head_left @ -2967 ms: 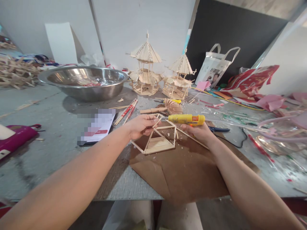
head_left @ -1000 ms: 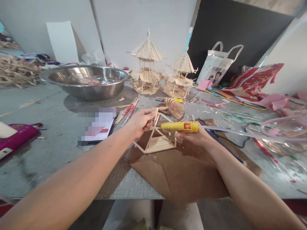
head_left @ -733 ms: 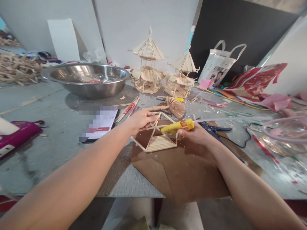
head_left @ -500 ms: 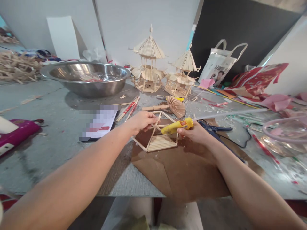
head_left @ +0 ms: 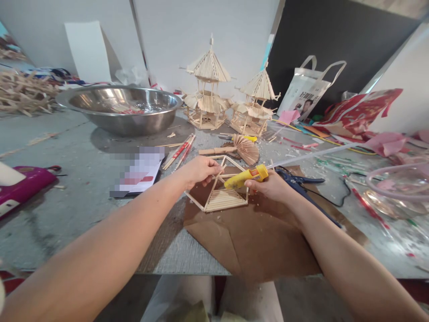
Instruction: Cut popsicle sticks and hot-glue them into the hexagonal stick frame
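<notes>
My right hand [head_left: 273, 185] is wrapped round a yellow hot glue gun [head_left: 243, 177], with a long translucent glue stick [head_left: 311, 155] running out of its back. The gun's nozzle points left at the middle of a flat wooden-stick frame [head_left: 197, 200], one section of which is filled with parallel sticks [head_left: 225, 199]. My left hand [head_left: 203, 171] pinches a short wooden stick [head_left: 220, 168] at the frame's centre, close to the nozzle. Fingers partly hide where the sticks meet. Under the frame lies a brown sheet [head_left: 264, 241].
Two stick pagodas [head_left: 209, 100] stand behind, beside a large steel basin [head_left: 134, 120]. A folded paper fan [head_left: 246, 150] lies beyond the frame. Dark-blue cutters [head_left: 298, 179] sit right of my right hand, a phone [head_left: 142, 172] to the left. A purple tool [head_left: 30, 185] is far left.
The glue gun and my right hand have shifted slightly left, and the glue stick's tail has swung a little. My left hand stays nearly still at the frame's centre.
</notes>
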A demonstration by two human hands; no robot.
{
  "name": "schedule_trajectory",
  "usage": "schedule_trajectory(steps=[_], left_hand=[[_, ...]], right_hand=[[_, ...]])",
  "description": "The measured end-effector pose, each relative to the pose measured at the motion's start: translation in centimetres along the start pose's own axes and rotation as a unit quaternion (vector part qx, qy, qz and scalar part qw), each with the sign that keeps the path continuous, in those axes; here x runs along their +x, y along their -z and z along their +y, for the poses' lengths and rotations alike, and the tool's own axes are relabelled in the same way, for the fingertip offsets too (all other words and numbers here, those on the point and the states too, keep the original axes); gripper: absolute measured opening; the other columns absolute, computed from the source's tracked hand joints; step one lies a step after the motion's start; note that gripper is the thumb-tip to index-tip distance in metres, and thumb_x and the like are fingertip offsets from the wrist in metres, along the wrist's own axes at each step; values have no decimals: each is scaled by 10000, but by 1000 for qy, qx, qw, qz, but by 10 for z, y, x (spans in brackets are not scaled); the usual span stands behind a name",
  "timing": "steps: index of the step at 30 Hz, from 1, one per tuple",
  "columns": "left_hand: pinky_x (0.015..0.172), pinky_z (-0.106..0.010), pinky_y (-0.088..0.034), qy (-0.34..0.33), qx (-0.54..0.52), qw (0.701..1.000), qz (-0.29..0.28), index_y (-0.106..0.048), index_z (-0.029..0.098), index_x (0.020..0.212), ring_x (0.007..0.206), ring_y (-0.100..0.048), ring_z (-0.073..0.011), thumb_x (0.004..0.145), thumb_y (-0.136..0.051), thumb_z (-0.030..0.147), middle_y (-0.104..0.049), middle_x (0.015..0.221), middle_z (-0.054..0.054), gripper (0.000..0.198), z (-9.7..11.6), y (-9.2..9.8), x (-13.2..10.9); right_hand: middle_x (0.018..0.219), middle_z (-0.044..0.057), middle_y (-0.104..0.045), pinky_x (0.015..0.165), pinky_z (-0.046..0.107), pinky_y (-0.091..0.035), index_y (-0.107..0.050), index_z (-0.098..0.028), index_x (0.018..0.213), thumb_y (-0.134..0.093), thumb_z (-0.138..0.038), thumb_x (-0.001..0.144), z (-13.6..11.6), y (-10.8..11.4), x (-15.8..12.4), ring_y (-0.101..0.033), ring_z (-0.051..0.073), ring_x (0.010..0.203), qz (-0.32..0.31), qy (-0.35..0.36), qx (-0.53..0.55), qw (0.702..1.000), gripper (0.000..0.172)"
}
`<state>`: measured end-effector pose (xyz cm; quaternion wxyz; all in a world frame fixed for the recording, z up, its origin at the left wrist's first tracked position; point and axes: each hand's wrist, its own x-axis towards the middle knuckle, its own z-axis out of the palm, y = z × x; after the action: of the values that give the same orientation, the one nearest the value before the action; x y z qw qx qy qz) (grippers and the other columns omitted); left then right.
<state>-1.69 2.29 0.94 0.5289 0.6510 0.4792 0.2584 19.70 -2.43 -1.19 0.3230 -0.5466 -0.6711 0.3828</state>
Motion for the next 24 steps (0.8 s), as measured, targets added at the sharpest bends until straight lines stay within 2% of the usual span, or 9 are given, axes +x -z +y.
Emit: schedule_trajectory(steps=[7, 16, 24], left_hand=[[341, -164, -317, 2, 5, 1000, 3, -606, 145, 580, 344, -375, -61, 647, -610, 258, -430, 398, 24, 131, 2, -1, -1], [348, -175, -330, 2, 29, 1000, -4, -598, 152, 573, 338, -397, -72, 636, -617, 293, -449, 397, 21, 155, 0, 0, 0], [350, -189, -351, 6, 54, 998, -6, -585, 159, 601, 356, -407, -78, 668, -583, 288, -457, 436, 22, 145, 1, -1, 0]], right_hand=[[578, -17, -554, 486, 230, -389, -637, -153, 760, -638, -487, 555, 0, 1, 0, -468, 102, 512, 8, -10, 3, 1000, 391], [551, -25, -528, 470, 223, -381, -625, -156, 703, -642, -484, 552, 1, 2, 0, -448, 94, 498, 8, 5, 9, 1000, 361], [558, -25, -518, 491, 236, -391, -620, -157, 714, -640, -502, 538, -1, 1, 0, -445, 98, 508, 17, -10, -2, 1000, 387]])
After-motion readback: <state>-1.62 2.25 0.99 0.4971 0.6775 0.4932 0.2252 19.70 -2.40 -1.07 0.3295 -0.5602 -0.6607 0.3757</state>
